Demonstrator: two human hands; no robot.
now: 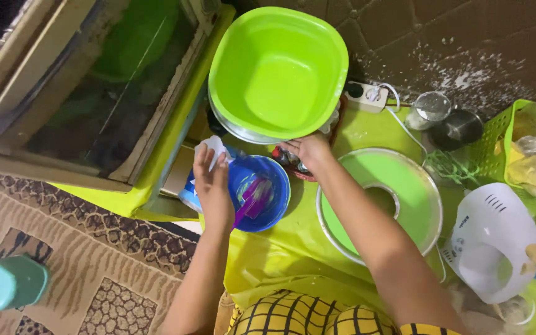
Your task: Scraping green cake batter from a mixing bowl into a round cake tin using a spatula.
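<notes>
Evidently a clearing-and-arranging step: the left hand (213, 186) is closed around a white packet (213, 149) at the blue bowl (260, 193), while the right hand (308, 149) grips the green basin's (278, 71) near rim. Steadying that basin comes next.

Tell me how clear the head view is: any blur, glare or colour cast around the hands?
Head view: soft overall, strong green-yellow cast; left hand and right hand slightly blurred; mild sheen inside the green basin; dark floor top right is dim.
</notes>
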